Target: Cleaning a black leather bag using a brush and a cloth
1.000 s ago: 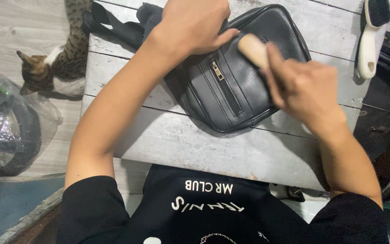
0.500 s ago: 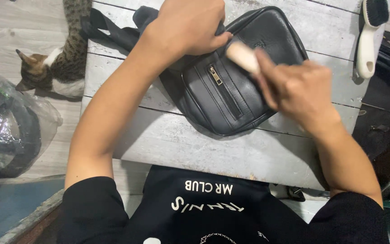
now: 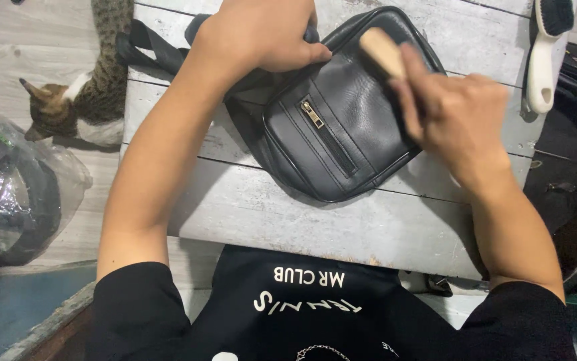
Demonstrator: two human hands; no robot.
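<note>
Grey plank table [image 3: 288,220], black leather bag [image 3: 342,127], white-handled brush [image 3: 544,60] lying on it

Right hand [image 3: 452,117] blurred; it covers most of the wooden-handled brush [image 3: 382,53], bristles unseen. Left hand [image 3: 262,33] hides the upper left corner of the black leather bag [image 3: 342,120]; its knuckles are cut by the top edge. Beyond the left hand, the cat's [image 3: 81,100] hindquarters are cropped. Beyond the right hand, the white brush [image 3: 548,53] is cut off above.
</note>
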